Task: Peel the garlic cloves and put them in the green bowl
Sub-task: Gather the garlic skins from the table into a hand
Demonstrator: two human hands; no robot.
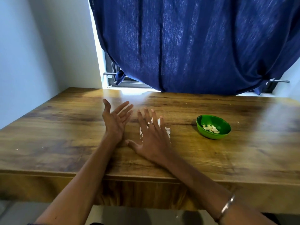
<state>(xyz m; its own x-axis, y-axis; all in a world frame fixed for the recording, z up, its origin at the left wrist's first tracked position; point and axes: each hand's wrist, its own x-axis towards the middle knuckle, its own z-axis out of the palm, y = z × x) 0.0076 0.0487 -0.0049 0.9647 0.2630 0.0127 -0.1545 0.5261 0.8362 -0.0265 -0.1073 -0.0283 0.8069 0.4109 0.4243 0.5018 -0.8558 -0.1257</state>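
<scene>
Pale peeled garlic cloves, roughly eight, lay in one green bowl towards the table's right side. Right hand, fingers spread, lay flat over white garlic skins; left hand open, palm-up.

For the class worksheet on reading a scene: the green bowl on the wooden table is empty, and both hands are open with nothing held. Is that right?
Not quite. The head view shows the green bowl is not empty: it holds several peeled garlic cloves. The rest stands: it sits on the wooden table, and the left hand and right hand are open with nothing held.
</scene>
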